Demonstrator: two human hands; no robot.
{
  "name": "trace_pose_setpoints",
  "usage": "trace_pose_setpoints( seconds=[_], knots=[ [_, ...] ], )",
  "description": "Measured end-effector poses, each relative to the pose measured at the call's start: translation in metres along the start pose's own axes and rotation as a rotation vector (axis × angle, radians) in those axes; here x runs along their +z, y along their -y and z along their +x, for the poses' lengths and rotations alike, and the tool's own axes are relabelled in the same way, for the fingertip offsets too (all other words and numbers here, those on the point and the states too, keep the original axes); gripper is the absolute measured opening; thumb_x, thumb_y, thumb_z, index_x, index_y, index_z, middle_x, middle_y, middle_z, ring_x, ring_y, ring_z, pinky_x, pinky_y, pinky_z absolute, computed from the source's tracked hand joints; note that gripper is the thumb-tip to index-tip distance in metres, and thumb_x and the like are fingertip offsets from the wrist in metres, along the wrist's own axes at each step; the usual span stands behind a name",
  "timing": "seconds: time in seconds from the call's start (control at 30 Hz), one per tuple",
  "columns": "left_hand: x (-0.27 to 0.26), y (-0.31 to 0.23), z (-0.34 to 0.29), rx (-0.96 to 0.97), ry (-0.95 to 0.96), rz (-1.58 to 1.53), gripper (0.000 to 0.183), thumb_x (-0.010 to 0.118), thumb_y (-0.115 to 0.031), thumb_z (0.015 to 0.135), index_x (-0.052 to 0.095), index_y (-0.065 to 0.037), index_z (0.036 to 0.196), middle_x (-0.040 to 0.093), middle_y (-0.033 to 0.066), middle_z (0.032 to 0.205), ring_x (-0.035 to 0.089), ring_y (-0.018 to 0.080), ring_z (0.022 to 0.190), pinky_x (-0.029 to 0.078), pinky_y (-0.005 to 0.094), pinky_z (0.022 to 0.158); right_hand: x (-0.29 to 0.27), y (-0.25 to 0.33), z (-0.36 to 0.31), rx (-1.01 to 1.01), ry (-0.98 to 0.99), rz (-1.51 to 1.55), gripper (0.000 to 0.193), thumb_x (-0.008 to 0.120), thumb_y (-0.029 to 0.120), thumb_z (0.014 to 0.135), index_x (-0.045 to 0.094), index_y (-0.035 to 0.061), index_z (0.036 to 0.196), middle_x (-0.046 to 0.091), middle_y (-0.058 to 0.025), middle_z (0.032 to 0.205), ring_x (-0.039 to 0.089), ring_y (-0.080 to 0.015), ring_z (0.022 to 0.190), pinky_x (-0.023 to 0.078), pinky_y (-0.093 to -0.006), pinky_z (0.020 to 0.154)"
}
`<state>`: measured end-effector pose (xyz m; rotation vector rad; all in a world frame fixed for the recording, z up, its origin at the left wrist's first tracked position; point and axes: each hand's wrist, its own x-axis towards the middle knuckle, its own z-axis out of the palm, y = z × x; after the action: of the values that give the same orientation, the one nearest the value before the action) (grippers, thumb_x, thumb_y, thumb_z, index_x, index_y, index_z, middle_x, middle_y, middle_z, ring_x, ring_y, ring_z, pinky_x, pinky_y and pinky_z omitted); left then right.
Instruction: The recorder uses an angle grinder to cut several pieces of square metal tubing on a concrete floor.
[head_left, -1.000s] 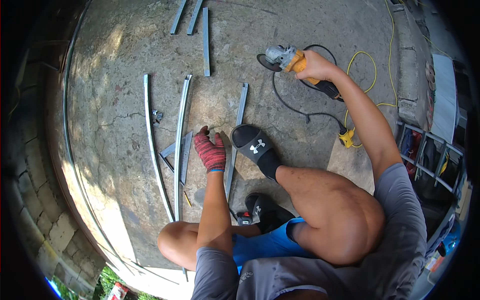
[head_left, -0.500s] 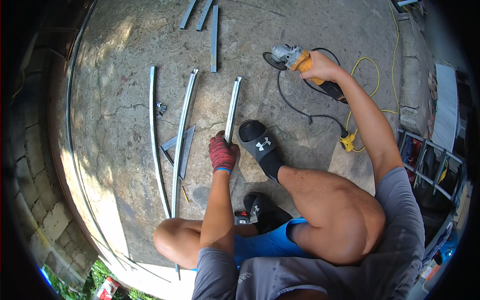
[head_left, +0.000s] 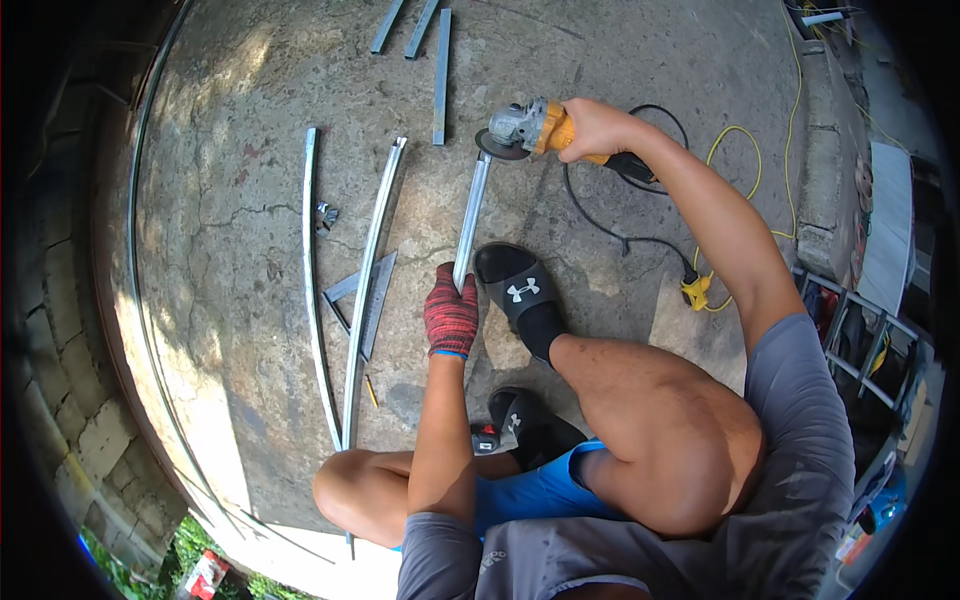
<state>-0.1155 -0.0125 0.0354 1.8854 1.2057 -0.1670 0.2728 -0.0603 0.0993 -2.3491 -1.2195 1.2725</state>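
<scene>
My left hand (head_left: 452, 315), in a red and black knit glove, is closed round the near end of a metal channel (head_left: 472, 215). The channel points away from me, just left of my outstretched foot. Bare, my right hand (head_left: 598, 130) grips the yellow body of an angle grinder (head_left: 530, 126). The grinder's dark disc (head_left: 502, 146) is at the far end of the channel; whether it touches the metal I cannot tell. Two longer metal channels (head_left: 372, 270) lie on the concrete to the left, one crossing over or beside a grey triangular square (head_left: 372, 300).
Several short metal pieces (head_left: 441, 80) lie at the far side. A black cord runs from the grinder to a yellow connector (head_left: 696, 290) and yellow extension cord (head_left: 748, 165) on the right. A pencil (head_left: 371, 391) and tape measure (head_left: 485, 438) are near my legs. Concrete blocks (head_left: 822, 150) edge the right.
My right hand has brought the grinder left, its disc now over the far end of the channel. My left hand keeps hold of the channel, nearly in place.
</scene>
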Motion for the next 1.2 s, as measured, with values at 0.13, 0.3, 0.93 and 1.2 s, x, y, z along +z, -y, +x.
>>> trace_pose_setpoints(
  seconds=[0.13,0.3,0.93,1.2],
  knots=[
    [-0.002,0.0,0.0,0.011,-0.014,0.003,0.031,0.064,-0.027,0.1,0.06,-0.008,0.124,0.071,0.0242,0.086,0.071,0.0448,0.082,0.055,0.0533,0.073,-0.005,0.012,0.004,-0.004,0.054,-0.051,0.049,0.082,0.016,0.063,0.067,-0.0038,0.104,0.073,-0.0159,0.09,0.071,-0.028,0.079,0.056,-0.039,0.075],
    [-0.005,0.001,0.002,0.0,0.004,-0.006,0.031,0.063,-0.027,0.1,0.06,-0.008,0.124,0.071,0.0241,0.086,0.071,0.0449,0.082,0.055,0.0534,0.073,-0.01,0.013,0.004,-0.006,0.101,-0.053,0.05,0.082,0.015,0.063,0.066,-0.0032,0.106,0.073,-0.0157,0.09,0.071,-0.0276,0.08,0.056,-0.0394,0.075],
    [0.008,0.001,-0.003,0.035,-0.03,-0.01,0.027,0.065,-0.026,0.101,0.06,-0.009,0.122,0.07,0.0222,0.085,0.07,0.0421,0.077,0.054,0.0498,0.071,-0.019,0.01,-0.003,0.002,0.129,-0.041,0.048,0.083,0.017,0.062,0.067,-0.0024,0.103,0.072,-0.0133,0.088,0.07,-0.0265,0.077,0.056,-0.0391,0.073],
    [-0.001,0.002,-0.001,0.016,-0.005,-0.017,0.03,0.062,-0.028,0.101,0.059,-0.008,0.123,0.071,0.0247,0.089,0.071,0.0458,0.084,0.055,0.0538,0.074,-0.015,-0.007,-0.002,0.007,0.137,-0.017,0.05,0.082,0.014,0.062,0.066,-0.0027,0.106,0.072,-0.014,0.089,0.069,-0.0263,0.079,0.056,-0.0388,0.076]
  ],
)
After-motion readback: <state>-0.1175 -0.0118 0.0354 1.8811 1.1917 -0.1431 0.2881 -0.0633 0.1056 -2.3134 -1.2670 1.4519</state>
